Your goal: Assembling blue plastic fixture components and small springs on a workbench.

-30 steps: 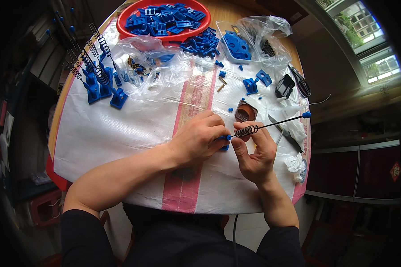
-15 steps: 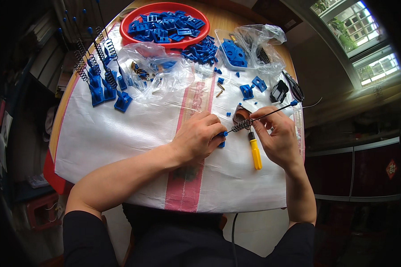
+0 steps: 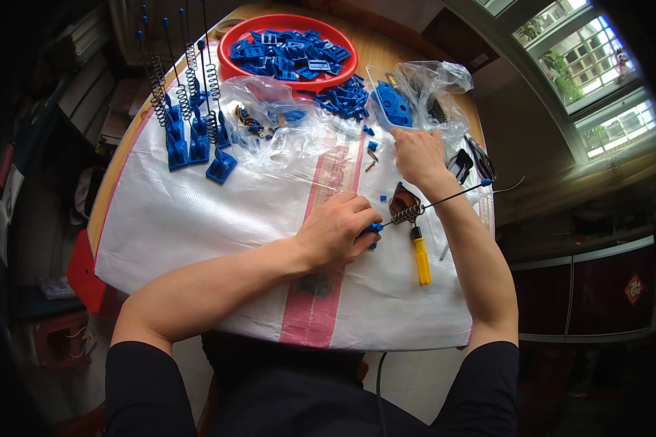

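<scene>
My left hand (image 3: 339,231) is closed around a small blue plastic base (image 3: 372,231) near the middle of the table. From the base a black coil spring (image 3: 407,213) runs to the right, its long thin rod (image 3: 452,194) ending in a blue ball tip and passing by my right forearm. My right hand (image 3: 420,156) reaches over the far right of the sheet, beside a clear plastic tray of flat blue parts (image 3: 393,105). Its fingertips point away and down, so their grip is hidden. A screwdriver with a yellow handle (image 3: 422,261) lies below the spring.
Finished-looking blue stands with springs (image 3: 176,146) stand at the left. A red basin (image 3: 226,69) of blue pieces sits at the back, with plastic bags (image 3: 291,142) and brass screws (image 3: 372,162) in front. A brown round container (image 3: 403,198) and black scissors (image 3: 481,160) are at right.
My right hand has let go of the spring and moved away toward the far parts. My left hand still holds the blue base. The whole view has shifted slightly.
</scene>
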Action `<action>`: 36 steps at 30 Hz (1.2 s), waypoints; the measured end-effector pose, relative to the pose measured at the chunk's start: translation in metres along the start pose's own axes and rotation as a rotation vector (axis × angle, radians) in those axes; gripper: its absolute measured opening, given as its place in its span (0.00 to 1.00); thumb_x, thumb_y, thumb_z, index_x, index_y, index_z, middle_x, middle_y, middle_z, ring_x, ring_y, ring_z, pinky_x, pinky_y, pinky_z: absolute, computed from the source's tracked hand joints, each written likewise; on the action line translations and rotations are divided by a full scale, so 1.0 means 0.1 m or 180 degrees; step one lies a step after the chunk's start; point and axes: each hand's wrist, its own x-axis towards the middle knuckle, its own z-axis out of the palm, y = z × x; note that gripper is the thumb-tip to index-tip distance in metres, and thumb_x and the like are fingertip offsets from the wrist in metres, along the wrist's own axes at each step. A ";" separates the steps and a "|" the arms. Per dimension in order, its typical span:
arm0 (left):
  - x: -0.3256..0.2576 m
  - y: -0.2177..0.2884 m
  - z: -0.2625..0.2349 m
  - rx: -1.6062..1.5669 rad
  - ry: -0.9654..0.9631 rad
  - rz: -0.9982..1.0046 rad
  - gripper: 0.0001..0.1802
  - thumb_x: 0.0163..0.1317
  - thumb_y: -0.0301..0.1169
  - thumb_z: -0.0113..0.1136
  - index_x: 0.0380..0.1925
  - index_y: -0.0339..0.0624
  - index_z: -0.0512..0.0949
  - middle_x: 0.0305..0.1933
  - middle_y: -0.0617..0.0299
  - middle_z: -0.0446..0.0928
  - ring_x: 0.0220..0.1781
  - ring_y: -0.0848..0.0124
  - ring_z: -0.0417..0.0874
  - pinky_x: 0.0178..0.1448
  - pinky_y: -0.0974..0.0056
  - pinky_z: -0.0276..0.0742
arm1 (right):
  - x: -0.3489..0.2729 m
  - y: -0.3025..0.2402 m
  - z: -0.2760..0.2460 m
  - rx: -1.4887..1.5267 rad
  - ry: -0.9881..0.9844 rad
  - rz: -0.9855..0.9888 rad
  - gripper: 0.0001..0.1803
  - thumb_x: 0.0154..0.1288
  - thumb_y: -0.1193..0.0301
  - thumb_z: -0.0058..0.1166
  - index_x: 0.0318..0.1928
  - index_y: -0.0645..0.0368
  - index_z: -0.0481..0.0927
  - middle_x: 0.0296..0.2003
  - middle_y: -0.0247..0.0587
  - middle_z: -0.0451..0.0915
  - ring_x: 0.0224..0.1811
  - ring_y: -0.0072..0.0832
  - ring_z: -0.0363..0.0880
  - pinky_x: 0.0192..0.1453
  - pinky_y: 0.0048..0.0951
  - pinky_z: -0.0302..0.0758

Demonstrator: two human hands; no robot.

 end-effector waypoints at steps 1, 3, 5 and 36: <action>0.00 0.00 0.00 0.0000 -0.0005 -0.0007 0.13 0.52 0.26 0.67 0.40 0.38 0.80 0.38 0.55 0.77 0.45 0.57 0.77 0.51 0.55 0.73 | 0.03 -0.02 0.00 0.0059 -0.0052 0.0017 0.09 0.61 0.73 0.47 0.36 0.53 0.82 0.32 0.46 0.85 0.42 0.41 0.84 0.51 0.42 0.67; 0.00 0.00 0.01 -0.0008 -0.0016 -0.0006 0.13 0.52 0.26 0.67 0.40 0.38 0.80 0.38 0.55 0.77 0.45 0.57 0.77 0.51 0.56 0.73 | 0.08 -0.02 0.05 0.0124 -0.0113 0.0047 0.10 0.61 0.73 0.47 0.34 0.54 0.83 0.32 0.47 0.85 0.41 0.42 0.84 0.49 0.44 0.70; 0.00 0.00 0.02 -0.0005 -0.0011 0.0001 0.13 0.52 0.26 0.67 0.39 0.38 0.80 0.38 0.55 0.77 0.45 0.57 0.78 0.51 0.56 0.74 | 0.14 0.00 0.11 0.0187 -0.0088 0.0065 0.10 0.61 0.73 0.46 0.33 0.54 0.83 0.31 0.48 0.85 0.40 0.43 0.84 0.48 0.44 0.73; 0.00 0.00 0.01 0.0059 -0.0040 -0.0007 0.12 0.53 0.27 0.67 0.39 0.39 0.81 0.38 0.56 0.77 0.45 0.57 0.78 0.51 0.56 0.74 | 0.19 -0.10 -0.07 0.1796 -0.0423 -0.0506 0.11 0.55 0.77 0.56 0.39 0.64 0.85 0.37 0.59 0.83 0.42 0.51 0.83 0.50 0.40 0.78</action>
